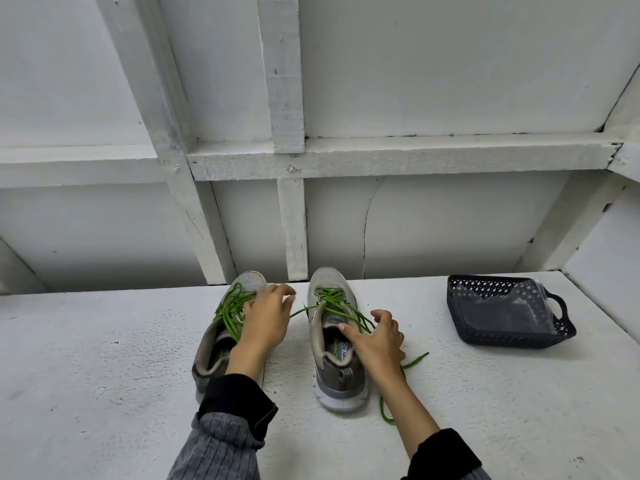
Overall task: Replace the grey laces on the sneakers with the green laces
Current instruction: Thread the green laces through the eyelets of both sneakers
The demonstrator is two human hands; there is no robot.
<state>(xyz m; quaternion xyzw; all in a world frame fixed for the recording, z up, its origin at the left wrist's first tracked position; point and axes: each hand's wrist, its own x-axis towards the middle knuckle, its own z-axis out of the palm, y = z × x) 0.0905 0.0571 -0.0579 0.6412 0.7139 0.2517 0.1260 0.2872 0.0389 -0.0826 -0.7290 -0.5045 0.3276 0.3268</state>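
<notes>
Two grey sneakers, left sneaker and right sneaker, stand side by side on a white table, both threaded with green laces. The left hand hovers over the left sneaker; the right hand touches the right one's laces. A dark basket sits well apart.

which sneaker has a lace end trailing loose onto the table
The right sneaker: its green lace trails onto the table beside it. The left sneaker's stays bunched on top.

- white counter, kinda rough and speckled on top
- dark plastic basket with a lattice wall and a loop handle, sitting on the counter well off to the right of the hands
- clear plastic bag lying inside that basket
- white painted wall with wooden framing behind, beyond the hands
</notes>
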